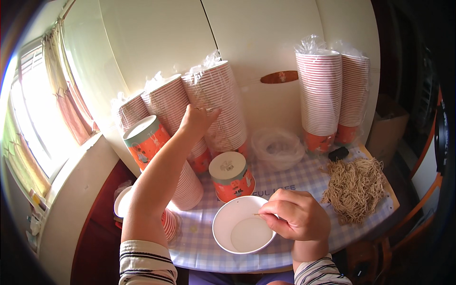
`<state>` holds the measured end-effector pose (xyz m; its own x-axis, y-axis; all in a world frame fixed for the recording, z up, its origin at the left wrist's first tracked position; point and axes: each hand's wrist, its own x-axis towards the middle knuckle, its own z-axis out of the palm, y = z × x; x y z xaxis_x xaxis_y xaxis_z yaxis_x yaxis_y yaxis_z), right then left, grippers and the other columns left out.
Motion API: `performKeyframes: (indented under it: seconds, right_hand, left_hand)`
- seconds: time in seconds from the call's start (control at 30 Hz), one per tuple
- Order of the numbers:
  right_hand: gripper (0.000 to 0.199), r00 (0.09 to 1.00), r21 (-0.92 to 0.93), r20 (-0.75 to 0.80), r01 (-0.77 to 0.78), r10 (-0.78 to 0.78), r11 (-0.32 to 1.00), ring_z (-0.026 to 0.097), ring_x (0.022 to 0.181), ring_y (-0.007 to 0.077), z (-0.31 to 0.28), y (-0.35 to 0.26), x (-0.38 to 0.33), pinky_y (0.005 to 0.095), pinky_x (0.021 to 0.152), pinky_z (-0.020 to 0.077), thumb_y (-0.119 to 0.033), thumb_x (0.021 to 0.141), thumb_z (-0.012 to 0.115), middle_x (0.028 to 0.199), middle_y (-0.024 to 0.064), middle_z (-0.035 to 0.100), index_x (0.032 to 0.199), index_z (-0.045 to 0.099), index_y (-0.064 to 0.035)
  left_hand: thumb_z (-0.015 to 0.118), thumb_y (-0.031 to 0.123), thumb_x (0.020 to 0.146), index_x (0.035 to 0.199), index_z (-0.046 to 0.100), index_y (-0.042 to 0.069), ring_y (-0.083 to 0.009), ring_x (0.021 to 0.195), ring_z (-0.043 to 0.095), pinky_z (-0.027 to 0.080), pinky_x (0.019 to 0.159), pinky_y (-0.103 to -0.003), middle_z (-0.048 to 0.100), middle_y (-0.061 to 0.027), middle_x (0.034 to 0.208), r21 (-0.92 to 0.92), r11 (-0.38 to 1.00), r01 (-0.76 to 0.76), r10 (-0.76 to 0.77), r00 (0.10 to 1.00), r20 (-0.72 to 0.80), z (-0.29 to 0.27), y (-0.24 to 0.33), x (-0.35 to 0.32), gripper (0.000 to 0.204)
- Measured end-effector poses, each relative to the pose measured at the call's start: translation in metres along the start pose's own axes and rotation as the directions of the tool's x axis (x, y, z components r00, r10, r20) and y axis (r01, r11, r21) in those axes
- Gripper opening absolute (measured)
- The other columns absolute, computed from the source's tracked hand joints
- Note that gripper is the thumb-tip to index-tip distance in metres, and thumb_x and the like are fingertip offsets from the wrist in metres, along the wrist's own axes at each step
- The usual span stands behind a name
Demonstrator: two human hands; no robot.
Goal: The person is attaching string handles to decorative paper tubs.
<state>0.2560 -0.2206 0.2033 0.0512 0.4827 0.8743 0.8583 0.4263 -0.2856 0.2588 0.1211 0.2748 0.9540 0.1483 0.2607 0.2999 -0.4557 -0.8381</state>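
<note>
My left hand [197, 119] reaches up and rests its fingers against a leaning stack of red-and-white paper cups in a plastic sleeve [219, 102]. My right hand [297, 213] is closed on the rim of an empty white paper bowl [242, 230] lying open side up near the table's front edge, and pinches a thin pale stick at the rim. Just behind the bowl an orange paper cup [231, 176] stands upside down.
More sleeved cup stacks lean at the left [166, 102] and stand at the back right [319, 92]. A heap of tan noodle-like strands [354, 187] lies at the right. A crumpled clear plastic bag [277, 147] sits mid-table on the checked cloth [199, 242].
</note>
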Motion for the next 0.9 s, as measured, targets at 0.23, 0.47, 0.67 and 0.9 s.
performKeyframes:
  seconds: [0.23,0.47,0.67,0.9]
  right_hand:
    - [0.015,1.0,0.002,-0.012,0.001,0.0,1.0,0.061,0.059,0.0218,-0.002,0.001,0.0,0.0308,0.051,0.0482,-0.001,0.071,0.072,0.073,0.0076,0.06,0.083,0.064,-0.0047]
    - [0.015,1.0,0.004,-0.014,0.003,-0.003,1.0,0.061,0.059,0.0214,-0.002,0.001,0.0,0.0307,0.051,0.0478,-0.002,0.071,0.073,0.072,0.0068,0.06,0.083,0.064,-0.0051]
    - [0.015,1.0,-0.006,-0.013,0.003,-0.003,1.0,0.06,0.059,0.0216,-0.003,0.002,0.0,0.0306,0.051,0.0477,-0.002,0.07,0.073,0.072,0.0068,0.06,0.082,0.064,-0.0053]
    - [0.015,1.0,-0.008,-0.012,0.005,-0.005,1.0,0.06,0.059,0.0218,-0.003,0.001,0.0,0.0307,0.051,0.0479,-0.002,0.07,0.073,0.072,0.0067,0.06,0.081,0.064,-0.0054]
  left_hand:
    - [0.054,0.02,0.088,0.149,0.022,0.03,-0.0194,0.08,0.064,0.042,0.075,-0.036,0.062,-0.0073,0.099,0.03,1.0,0.006,-0.006,1.0,0.003,-0.012,-0.014,0.008,0.069]
    - [0.057,0.018,0.087,0.148,0.024,0.03,-0.0178,0.08,0.064,0.042,0.074,-0.035,0.063,-0.0053,0.096,0.052,0.996,0.072,-0.071,0.997,-0.027,-0.02,-0.03,0.014,0.07]
    - [0.055,0.016,0.087,0.149,0.02,0.029,-0.0164,0.081,0.064,0.045,0.07,-0.033,0.064,-0.007,0.099,0.097,0.991,0.091,-0.088,0.996,-0.034,-0.028,-0.04,0.02,0.072]
    - [0.053,0.013,0.089,0.149,0.022,0.028,-0.0173,0.086,0.065,0.047,0.073,-0.035,0.064,-0.0089,0.102,0.106,0.983,0.147,-0.131,0.98,-0.151,-0.016,-0.055,0.026,0.069]
